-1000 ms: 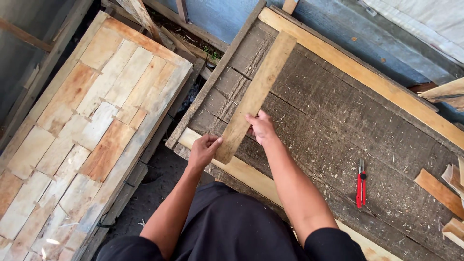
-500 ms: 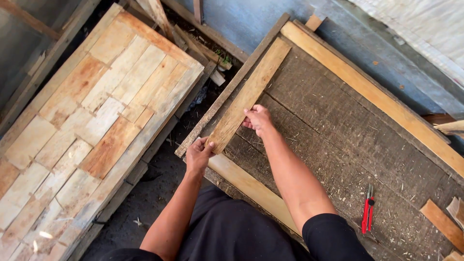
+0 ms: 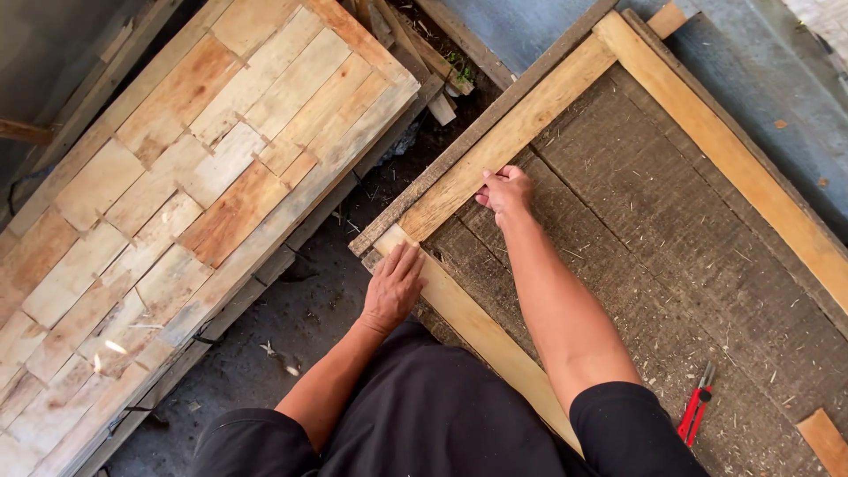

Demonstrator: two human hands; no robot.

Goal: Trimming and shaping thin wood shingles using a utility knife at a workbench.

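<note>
A long light wooden plank (image 3: 521, 132) lies along the left edge of a dark weathered board (image 3: 671, 256). My right hand (image 3: 505, 192) presses on the plank's inner edge near its lower end, fingers curled against it. My left hand (image 3: 393, 287) lies flat, fingers together, on the corner end of a second light plank (image 3: 481, 340) that runs along the board's near edge. The two planks meet at the corner between my hands. A third light plank (image 3: 733, 155) runs along the board's far side.
A panel of pale and reddish wood pieces (image 3: 185, 194) lies to the left across a dark gap of ground (image 3: 300, 327). A red-handled cutter (image 3: 695, 413) lies on the board at lower right. A small wood offcut (image 3: 826, 442) sits at the bottom right corner.
The left plank has slid outward to the board's left edge with my right hand on it. My left hand has moved from the plank's end onto the corner of the near plank.
</note>
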